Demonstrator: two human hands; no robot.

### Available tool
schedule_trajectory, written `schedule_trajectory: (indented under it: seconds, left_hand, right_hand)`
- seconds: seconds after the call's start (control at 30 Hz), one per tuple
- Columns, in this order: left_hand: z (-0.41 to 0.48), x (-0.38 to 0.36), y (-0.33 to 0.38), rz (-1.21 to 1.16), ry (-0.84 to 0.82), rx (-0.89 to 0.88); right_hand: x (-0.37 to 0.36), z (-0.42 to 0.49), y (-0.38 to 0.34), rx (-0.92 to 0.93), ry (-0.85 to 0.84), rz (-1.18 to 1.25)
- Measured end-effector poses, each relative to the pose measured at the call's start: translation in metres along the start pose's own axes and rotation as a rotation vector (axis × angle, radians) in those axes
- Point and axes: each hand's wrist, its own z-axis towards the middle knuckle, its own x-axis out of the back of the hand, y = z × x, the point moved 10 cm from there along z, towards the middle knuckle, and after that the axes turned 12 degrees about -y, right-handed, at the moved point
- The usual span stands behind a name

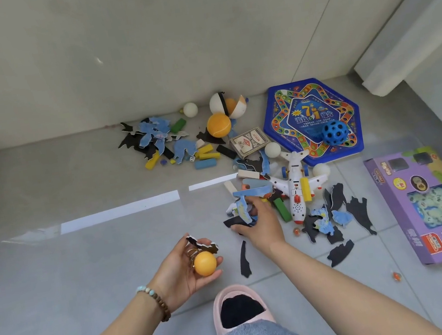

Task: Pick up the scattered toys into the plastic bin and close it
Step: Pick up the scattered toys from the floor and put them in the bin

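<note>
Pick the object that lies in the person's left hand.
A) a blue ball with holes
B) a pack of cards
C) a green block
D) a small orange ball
D: the left hand holds the small orange ball with its fingers curled under it, and a black puzzle piece sits just above the ball in the same hand.
</note>
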Motion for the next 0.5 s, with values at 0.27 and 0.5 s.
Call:
schedule_trajectory:
  seconds: [0.27,0.5]
  left_hand:
    - [-0.002,0.004,0.005,-0.008,0.007,-0.020]
    - [-0.004,0.004,0.011,-0.006,0.019,-0.033]
  right_hand:
    - [0.001,0.001,0.002,-0.079,0.034,0.042]
    - [-0.002,0.000,0.003,-0.116,0.047,0.139]
